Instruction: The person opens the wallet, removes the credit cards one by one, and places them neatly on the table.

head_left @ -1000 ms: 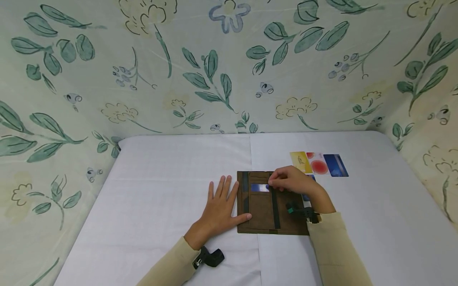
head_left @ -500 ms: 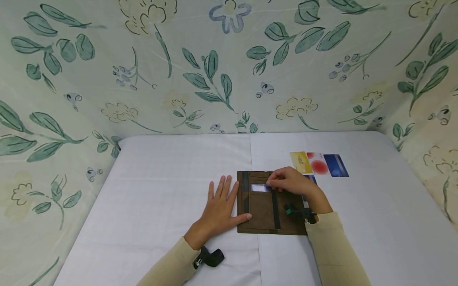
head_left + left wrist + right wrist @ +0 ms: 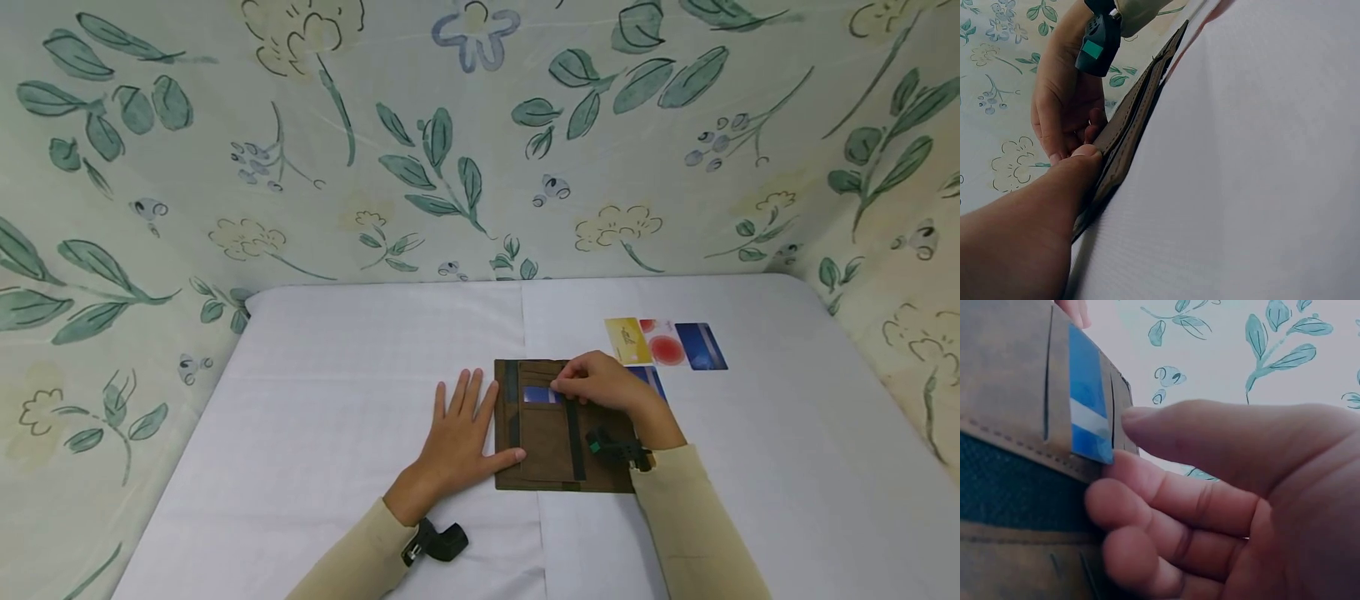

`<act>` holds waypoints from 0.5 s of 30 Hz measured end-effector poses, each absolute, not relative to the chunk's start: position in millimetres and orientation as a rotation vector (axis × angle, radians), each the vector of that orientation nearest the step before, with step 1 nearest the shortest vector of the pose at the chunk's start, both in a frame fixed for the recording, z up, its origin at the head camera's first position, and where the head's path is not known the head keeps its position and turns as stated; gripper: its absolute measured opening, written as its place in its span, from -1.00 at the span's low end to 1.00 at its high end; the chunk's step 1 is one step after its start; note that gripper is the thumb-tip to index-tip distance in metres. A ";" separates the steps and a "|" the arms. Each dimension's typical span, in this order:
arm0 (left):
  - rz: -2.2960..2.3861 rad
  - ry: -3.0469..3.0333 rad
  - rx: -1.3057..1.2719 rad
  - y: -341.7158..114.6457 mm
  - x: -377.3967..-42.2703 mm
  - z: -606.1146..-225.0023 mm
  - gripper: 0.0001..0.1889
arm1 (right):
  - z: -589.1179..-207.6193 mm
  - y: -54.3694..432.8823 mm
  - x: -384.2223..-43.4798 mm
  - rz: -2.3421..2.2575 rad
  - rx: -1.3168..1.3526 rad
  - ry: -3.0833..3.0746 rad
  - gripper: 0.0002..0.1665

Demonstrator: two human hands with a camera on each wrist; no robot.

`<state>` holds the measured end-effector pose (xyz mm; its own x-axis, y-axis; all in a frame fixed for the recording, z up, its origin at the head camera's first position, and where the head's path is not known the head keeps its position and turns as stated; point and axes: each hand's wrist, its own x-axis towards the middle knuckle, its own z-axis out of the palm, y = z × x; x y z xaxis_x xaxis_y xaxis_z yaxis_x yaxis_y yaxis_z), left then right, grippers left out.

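Observation:
A brown wallet (image 3: 543,458) lies spread on the white table, with dark bands running along it. My left hand (image 3: 459,437) rests with spread fingers at its left edge, the thumb on the leather, also seen in the left wrist view. A blue card (image 3: 538,395) with a pale stripe sits in an upper slot of the wallet, part of it showing. My right hand (image 3: 603,383) reaches over the wallet from the right. In the right wrist view its thumb and index fingertip pinch at the near end of the blue card (image 3: 1088,381), other fingers curled below.
Behind the wallet lie a yellow card (image 3: 628,340), a white card with red circles (image 3: 666,348) and a dark blue card (image 3: 702,346) in a row. Another blue card (image 3: 649,381) is partly hidden by my right hand. A floral cloth (image 3: 450,167) hangs behind the table.
My right hand has shifted slightly left along the wallet, fingertips still at the card. More of the blue card behind that hand now shows. My left hand stays in place.

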<state>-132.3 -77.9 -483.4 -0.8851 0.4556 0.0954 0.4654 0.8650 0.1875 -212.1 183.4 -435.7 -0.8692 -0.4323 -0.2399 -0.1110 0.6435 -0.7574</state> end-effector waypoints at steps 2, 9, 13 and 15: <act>-0.318 -2.986 -0.736 -78.0 -132.1 -483.5 0.11 | -435.8 183.6 -212.0 -1.103 -0.452 2.455 -0.74; -0.332 -2.997 -0.730 -77.8 -132.1 -484.2 0.12 | -443.5 196.2 -214.2 -1.263 -0.537 2.316 -0.78; -0.316 -2.991 -0.738 -78.2 -132.1 -484.8 0.11 | -447.6 201.2 -216.3 -1.313 -0.570 2.263 -0.77; -0.307 -2.987 -0.741 -78.5 -132.1 -485.0 0.11 | -447.4 202.3 -216.5 -1.316 -0.576 2.246 -0.76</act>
